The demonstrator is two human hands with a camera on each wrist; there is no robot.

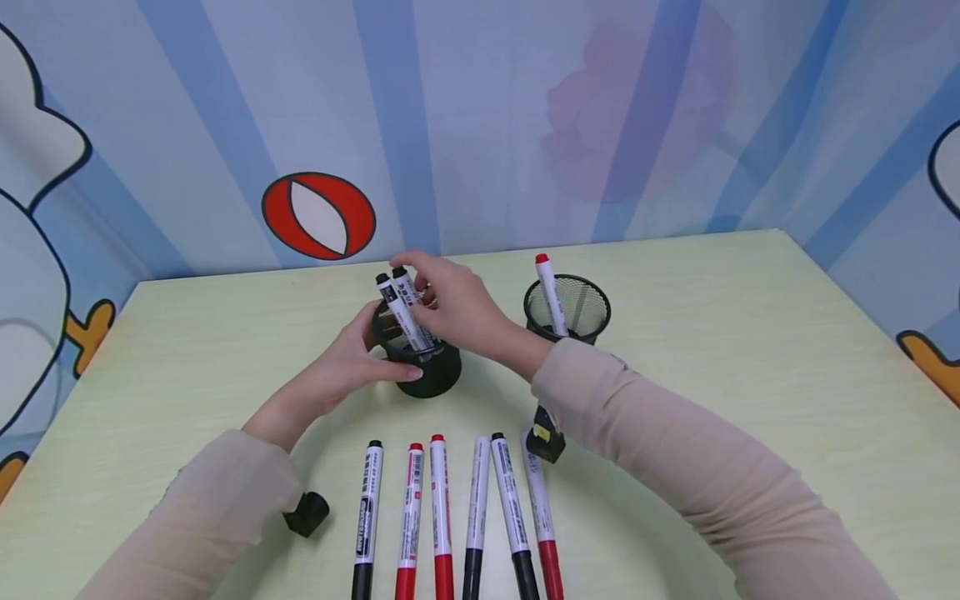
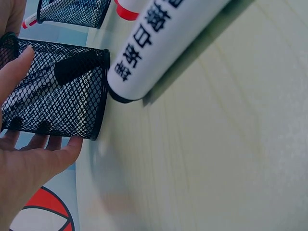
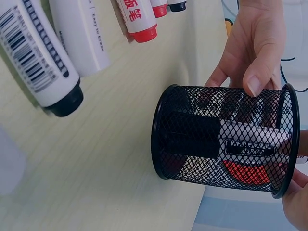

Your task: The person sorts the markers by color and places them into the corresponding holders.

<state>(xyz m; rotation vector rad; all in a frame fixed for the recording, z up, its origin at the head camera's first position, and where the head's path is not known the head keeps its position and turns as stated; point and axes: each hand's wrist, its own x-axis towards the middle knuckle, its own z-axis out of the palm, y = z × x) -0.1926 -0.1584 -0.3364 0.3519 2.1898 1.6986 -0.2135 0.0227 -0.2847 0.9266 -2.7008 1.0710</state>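
Observation:
A black mesh pen cup (image 1: 438, 372) stands on the left of the table, tilted in the head view. My left hand (image 1: 341, 367) grips its side, thumb across the front and fingers behind. Two whiteboard markers (image 1: 401, 312) with black end plugs lean inside, their dark caps down, showing through the mesh in the right wrist view. At the cup's mouth my right hand (image 1: 457, 304) pinches the upper end of the farther marker (image 1: 405, 285), its fingertips partly hidden. In the right wrist view the cup (image 3: 192, 103) has my left hand (image 3: 260, 53) along its side.
A second mesh cup (image 1: 592, 304) to the right holds a red-ended marker (image 1: 550, 292). Several red and black markers (image 1: 440, 508) lie in a row near the front. The right forearm (image 1: 660, 425) crosses in front of the second cup. A patterned curtain (image 1: 480, 125) hangs behind the table.

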